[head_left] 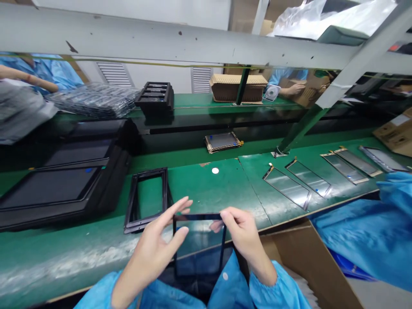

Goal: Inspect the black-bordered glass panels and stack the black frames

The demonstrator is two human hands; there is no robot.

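Note:
A clear glass panel with a black border [199, 216] is upright in front of my body, over the bench's near edge. My right hand [241, 231] pinches it at the upper right corner between thumb and fingers. Beside its left edge is my left hand [157, 244], with thumb and fingers spread apart; whether it touches the panel I cannot tell. Just beyond my left hand lie stacked black rectangular frames [131, 210] on the green bench.
Black trays [106, 189] holding dark screens stand at the left. Several glass panels [288, 186] lie to the right, and a stack of panels [223, 140] sits farther back. A slanted post [299, 128] rises from the bench. Below right is a cardboard box [309, 244], near a co-worker's blue sleeve [360, 236].

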